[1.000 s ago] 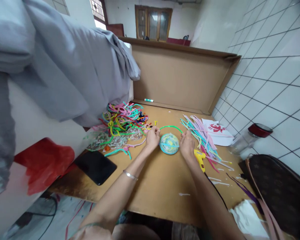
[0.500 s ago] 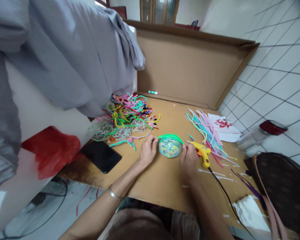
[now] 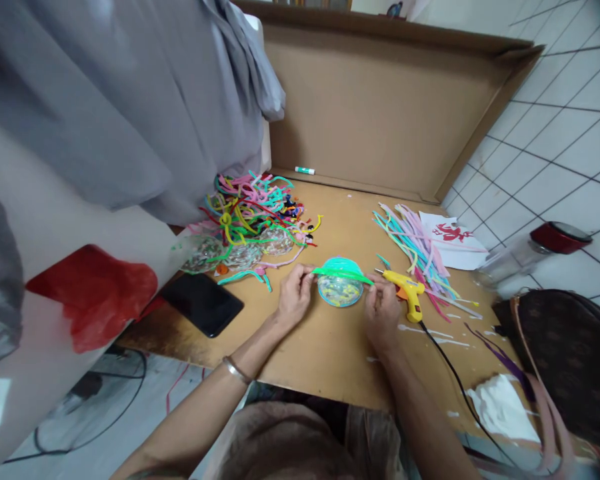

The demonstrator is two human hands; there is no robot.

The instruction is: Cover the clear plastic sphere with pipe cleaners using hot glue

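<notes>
A bright green pipe cleaner [image 3: 344, 274] is stretched between my two hands, one end pinched in the fingers of each. My left hand [image 3: 294, 293] closes on its left end and my right hand [image 3: 383, 312] on its right end. Just under the strip rests a clear, rounded plastic piece [image 3: 341, 294] with a turquoise edge and yellow and white patches showing in it. Whether the strip touches it, I cannot tell. Close to my right hand lies a yellow hot glue gun [image 3: 406, 293], its nozzle pointing left and its black cord trailing toward me.
Left on the table are a heap of colourful pipe cleaners [image 3: 250, 207], clear domes [image 3: 245, 256] and a black phone [image 3: 205, 304]. To the right, more pipe cleaners [image 3: 415, 240], a lidded bottle [image 3: 525, 253], a brown bag [image 3: 565, 360] and white tissue [image 3: 503, 407]. A cardboard wall [image 3: 380, 113] stands behind.
The green pipe cleaner, arched along the plastic piece's far edge before, is now straighter and crosses over its middle, and more turquoise shows behind it. The view has tilted slightly downward.
</notes>
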